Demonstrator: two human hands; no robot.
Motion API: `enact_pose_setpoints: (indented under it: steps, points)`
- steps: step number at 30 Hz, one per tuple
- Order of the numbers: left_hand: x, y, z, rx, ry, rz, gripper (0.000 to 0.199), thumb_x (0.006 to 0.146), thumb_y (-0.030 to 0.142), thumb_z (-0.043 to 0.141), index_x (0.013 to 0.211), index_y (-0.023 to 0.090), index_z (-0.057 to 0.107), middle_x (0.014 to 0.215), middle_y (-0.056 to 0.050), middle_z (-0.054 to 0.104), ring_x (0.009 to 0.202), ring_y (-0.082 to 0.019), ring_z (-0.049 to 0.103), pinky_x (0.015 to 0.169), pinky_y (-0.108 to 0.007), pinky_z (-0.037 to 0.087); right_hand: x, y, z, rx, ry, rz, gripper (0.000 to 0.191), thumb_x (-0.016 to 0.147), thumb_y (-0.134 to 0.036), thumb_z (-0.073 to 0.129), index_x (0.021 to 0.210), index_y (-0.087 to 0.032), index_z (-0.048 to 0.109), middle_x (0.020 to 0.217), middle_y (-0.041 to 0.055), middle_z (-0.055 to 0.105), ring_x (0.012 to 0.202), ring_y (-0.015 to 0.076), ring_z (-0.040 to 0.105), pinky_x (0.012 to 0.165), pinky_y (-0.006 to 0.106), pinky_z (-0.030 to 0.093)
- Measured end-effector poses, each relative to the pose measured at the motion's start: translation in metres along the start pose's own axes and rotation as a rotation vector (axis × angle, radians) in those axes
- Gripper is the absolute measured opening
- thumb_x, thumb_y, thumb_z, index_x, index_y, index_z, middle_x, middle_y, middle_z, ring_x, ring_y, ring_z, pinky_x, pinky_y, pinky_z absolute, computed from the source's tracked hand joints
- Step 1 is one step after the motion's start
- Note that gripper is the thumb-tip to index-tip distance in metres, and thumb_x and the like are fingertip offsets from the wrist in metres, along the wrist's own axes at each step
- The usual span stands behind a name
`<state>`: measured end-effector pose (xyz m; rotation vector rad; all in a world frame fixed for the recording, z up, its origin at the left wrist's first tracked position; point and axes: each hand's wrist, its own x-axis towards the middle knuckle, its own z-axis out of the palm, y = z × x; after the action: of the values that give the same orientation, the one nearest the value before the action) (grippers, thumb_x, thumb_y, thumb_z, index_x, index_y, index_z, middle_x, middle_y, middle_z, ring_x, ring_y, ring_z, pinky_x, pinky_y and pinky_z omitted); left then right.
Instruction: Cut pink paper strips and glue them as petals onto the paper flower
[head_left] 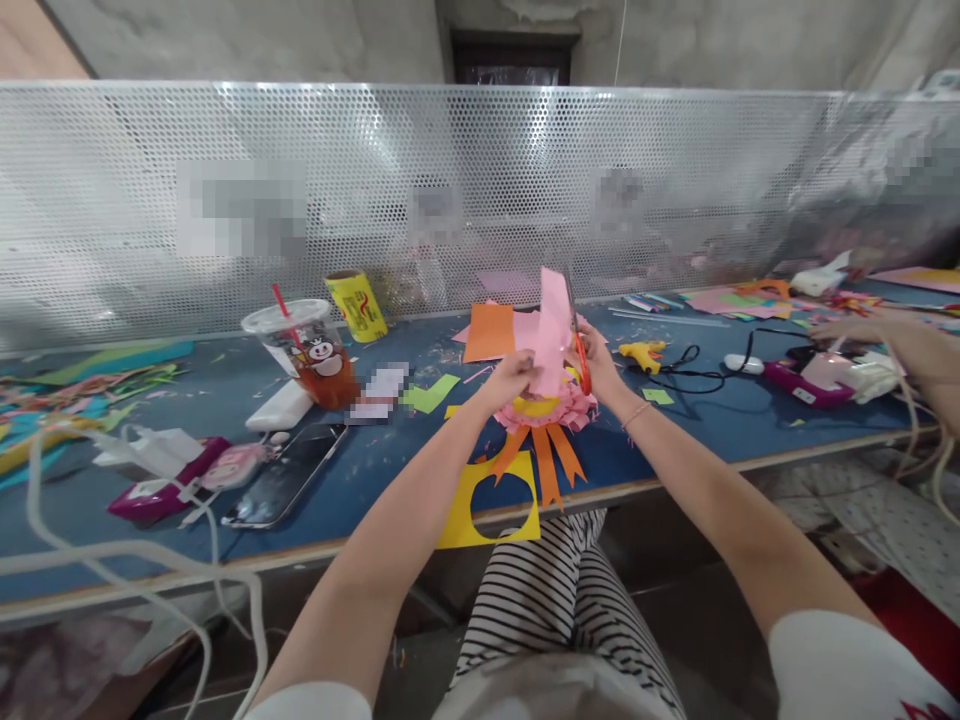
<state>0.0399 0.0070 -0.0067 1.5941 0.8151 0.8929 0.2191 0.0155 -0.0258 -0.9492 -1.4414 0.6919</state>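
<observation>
My left hand [514,380] is closed on the lower left edge of a pink paper strip [553,325], which stands upright. In my right hand [595,362] are scissors [580,355] with red-orange handles, their dark blades pointing up along the strip's right edge. Whether the blades are parted is hard to see. Beneath both hands lies a paper rosette [581,417] with a pink ruffled rim, a yellow centre and orange ribbon tails [550,470]. A yellow sheet [457,515] with a round hole sits beside it, over the table's front edge.
On the blue table [420,455], a drink cup [330,375], a phone [289,475] and a purple power strip [169,485] stand left. Orange paper [487,333] lies behind my hands. Rightward are a yellow glue gun [643,356] and another person's arm [870,330]. A perforated metal screen [337,200] rises behind.
</observation>
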Motion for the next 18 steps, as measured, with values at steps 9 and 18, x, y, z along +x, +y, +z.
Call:
enact_pose_setpoints:
  steps: [9,18]
  points:
    - [0.003,-0.006,0.004,0.177,-0.007,0.017,0.019,0.073,0.032,0.060,0.065,0.015,0.054,0.056,0.001,0.057,0.050,-0.010,0.056,0.053,-0.022,0.047,-0.001,0.003,0.000,0.089,-0.115,-0.017,0.056,0.062,-0.038,0.064,0.111,-0.021,0.044,0.090,0.0000,0.056,0.076,0.0142,0.056,0.071,0.028,0.047]
    - [0.008,-0.006,-0.002,0.075,0.234,0.155,0.026,0.072,0.039,0.062,0.066,0.016,0.049,0.052,0.004,0.052,0.048,-0.008,0.053,0.052,-0.020,0.048,-0.007,-0.006,0.007,0.043,-0.155,-0.045,0.056,0.060,-0.038,0.069,0.108,-0.021,0.046,0.087,0.0002,0.055,0.077,0.0139,0.053,0.073,0.028,0.046]
